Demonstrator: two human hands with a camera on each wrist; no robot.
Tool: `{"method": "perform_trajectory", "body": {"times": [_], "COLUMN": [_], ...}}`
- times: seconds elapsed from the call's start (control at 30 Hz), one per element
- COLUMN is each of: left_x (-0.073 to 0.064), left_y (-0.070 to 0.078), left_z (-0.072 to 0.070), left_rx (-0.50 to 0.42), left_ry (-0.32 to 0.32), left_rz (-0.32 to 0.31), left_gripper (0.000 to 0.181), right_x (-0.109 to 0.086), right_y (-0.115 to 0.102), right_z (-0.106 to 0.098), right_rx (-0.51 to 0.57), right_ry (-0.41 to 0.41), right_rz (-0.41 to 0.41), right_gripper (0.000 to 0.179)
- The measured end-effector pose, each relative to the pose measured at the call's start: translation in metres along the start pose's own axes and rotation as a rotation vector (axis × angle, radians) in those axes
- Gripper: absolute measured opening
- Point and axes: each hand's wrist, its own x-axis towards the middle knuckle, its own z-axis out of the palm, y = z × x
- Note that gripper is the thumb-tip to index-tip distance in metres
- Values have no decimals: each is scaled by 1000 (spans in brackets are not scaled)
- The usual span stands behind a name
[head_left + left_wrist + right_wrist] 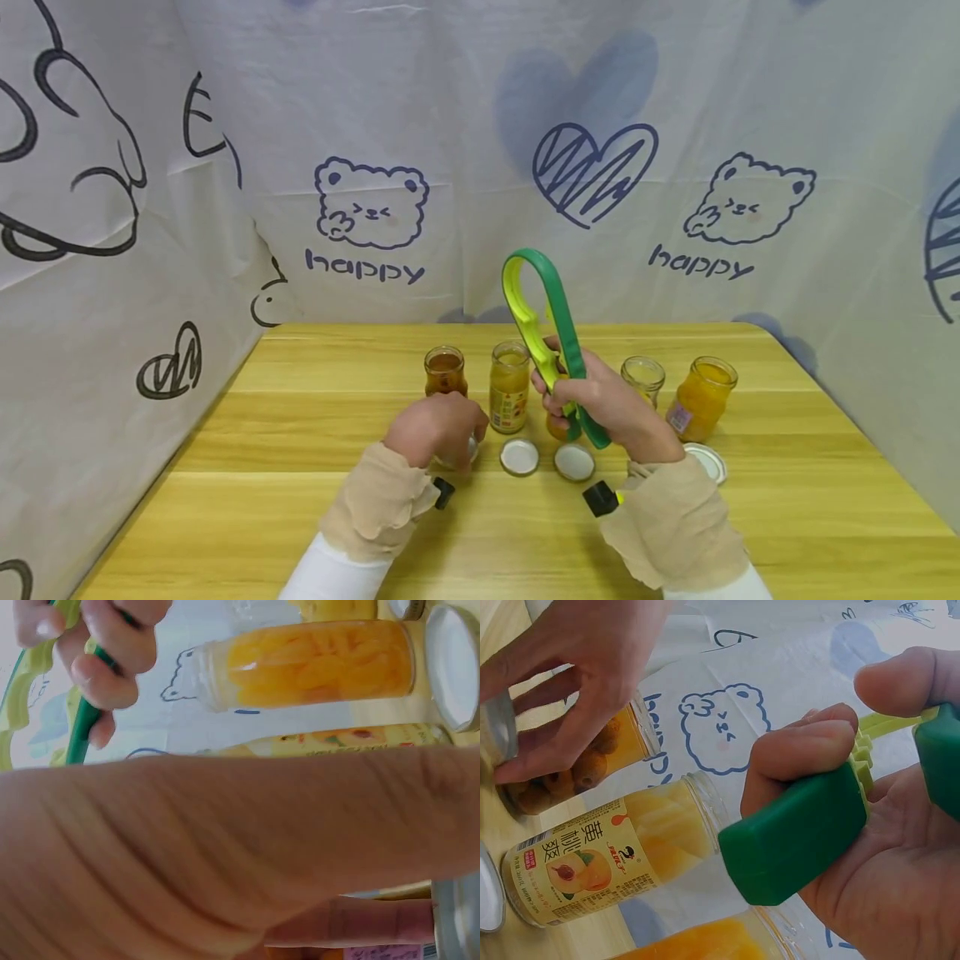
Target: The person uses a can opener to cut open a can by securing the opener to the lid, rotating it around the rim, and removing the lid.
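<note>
My left hand [442, 427] reaches down to the table and pinches a jar lid [501, 724] by its edge, just in front of the leftmost glass jar [446, 377]. That jar stands uncapped with brownish round fruit inside. Raised above the middle of the row, my right hand [607, 408] grips a green and yellow jar opener [557, 300], its loop pointing up. Next to the left hand is an open jar with a yellow peach label [509, 408]. Behind the right hand, an orange-filled jar [322, 664] is mostly hidden in the head view.
Two more uncapped jars, one pale yellow [643, 377] and one orange [703, 400], stand at the right. Loose lids lie before the row: one white lid [519, 457], another lid [574, 462] beside it, and a third lid [711, 463] farther right. A printed cloth [465, 125] hangs behind the wooden table [300, 517].
</note>
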Motion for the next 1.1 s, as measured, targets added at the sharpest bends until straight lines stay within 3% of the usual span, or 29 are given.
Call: {"method": "perform_trajectory", "body": {"times": [0.1, 0.23, 0.43, 0.8, 1.1], "left_x": [2, 3, 5, 11, 11], "left_y": [3, 10, 15, 12, 10], "left_z": [3, 8, 15, 18, 22], "left_rx": [28, 68, 133, 76, 85], "left_ry": [2, 23, 74, 17, 81], "left_rz": [0, 24, 37, -9, 23], "left_gripper": [39, 19, 24, 19, 18], "right_x": [1, 1, 2, 2, 2], "right_y": [0, 0, 0, 0, 1], "right_z": [0, 0, 0, 0, -1], "right_rx": [-3, -3, -18, -50, -47], "right_ry": [-4, -6, -6, -17, -36], "right_rz": [-4, 0, -5, 3, -13], "right_gripper": [60, 59, 57, 53, 47]}}
